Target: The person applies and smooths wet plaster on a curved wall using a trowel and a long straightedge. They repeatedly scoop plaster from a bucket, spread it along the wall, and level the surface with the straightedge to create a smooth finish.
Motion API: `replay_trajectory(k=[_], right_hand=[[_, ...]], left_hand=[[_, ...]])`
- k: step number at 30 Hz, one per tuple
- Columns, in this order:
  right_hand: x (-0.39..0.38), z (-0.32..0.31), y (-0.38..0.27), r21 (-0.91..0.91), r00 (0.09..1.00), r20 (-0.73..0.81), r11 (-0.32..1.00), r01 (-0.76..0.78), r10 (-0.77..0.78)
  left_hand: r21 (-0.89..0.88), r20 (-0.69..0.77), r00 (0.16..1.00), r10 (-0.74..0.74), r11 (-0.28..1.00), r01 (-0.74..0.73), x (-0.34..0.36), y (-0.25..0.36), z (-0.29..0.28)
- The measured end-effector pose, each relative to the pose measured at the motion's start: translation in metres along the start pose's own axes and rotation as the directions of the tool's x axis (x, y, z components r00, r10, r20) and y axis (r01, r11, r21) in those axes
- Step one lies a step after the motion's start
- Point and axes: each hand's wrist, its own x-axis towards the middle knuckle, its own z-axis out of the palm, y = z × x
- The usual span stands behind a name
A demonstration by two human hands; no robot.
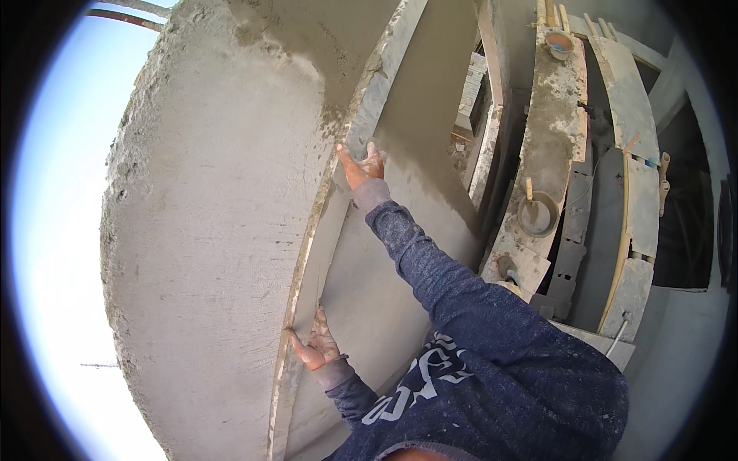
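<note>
A long, narrow plaster-smeared board (309, 288) runs slantwise against the grey rendered wall, from the top middle down to the lower edge. My right hand (364, 164) grips its upper stretch, with thumb and fingers on either side. Lower down, my left hand (316, 345) clasps the same board by its edge, thumb on the left and fingers on the right. Whitish plaster coats parts of both hands. Around the upper part of the board, the wall has darker, damp-looking render (307, 38); paler render (223, 177) covers the broad face at left.
Scaffold planks (544, 138) splashed with mortar lie to the right, at a lower level. On them stand a bucket (538, 214) and a small bowl (560, 44). Farther right are more planks (639, 207). A window opening (470, 115) breaks the wall; beyond its rough left edge is sky.
</note>
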Motion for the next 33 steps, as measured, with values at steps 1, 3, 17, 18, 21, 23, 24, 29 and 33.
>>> replay_trajectory(k=[1, 3, 17, 18, 21, 23, 24, 29, 33], right_hand=[[-0.002, -0.001, 0.004, 0.018, 1.000, 0.006, 1.000, -0.002, 0.002], [-0.004, -0.001, 0.008, 0.060, 1.000, 0.021, 0.998, -0.008, 0.007], [-0.051, 0.029, -0.126, 0.120, 0.976, 0.103, 0.976, 0.179, -0.192], [-0.050, 0.028, -0.106, 0.090, 0.983, 0.098, 0.985, 0.147, -0.156], [-0.022, 0.014, -0.027, 0.052, 0.995, 0.019, 0.994, 0.092, -0.093], [-0.002, 0.001, 0.029, -0.004, 1.000, 0.009, 1.000, -0.001, 0.001], [0.012, -0.001, 0.064, 0.025, 0.998, -0.013, 0.997, -0.067, 0.067], [0.059, -0.019, 0.162, 0.148, 0.979, 0.005, 0.968, -0.201, 0.203], [0.046, -0.003, 0.139, 0.091, 0.988, -0.001, 0.984, -0.151, 0.152]], left_hand=[[-0.039, -0.040, 0.999, -0.010, 0.999, 0.008, 0.001, 0.000, -0.004], [-0.115, -0.117, 0.993, -0.030, 0.993, 0.016, 0.002, 0.002, -0.008], [-0.063, 0.051, 0.992, 0.112, 0.992, -0.109, -0.040, 0.042, 0.091], [-0.002, 0.018, 0.991, 0.131, 0.991, -0.131, -0.037, 0.036, 0.078], [-0.048, -0.159, 0.986, 0.049, 0.997, -0.058, -0.020, 0.000, 0.043], [-0.136, -0.175, 0.983, -0.051, 0.990, 0.028, -0.003, -0.017, 0.001], [-0.184, -0.181, 0.978, -0.100, 0.981, 0.066, 0.004, -0.025, -0.019], [-0.049, -0.212, 0.975, -0.073, 0.997, 0.064, 0.022, -0.061, -0.060], [0.039, -0.236, 0.972, 0.007, 0.999, 0.002, 0.016, -0.047, -0.044]])
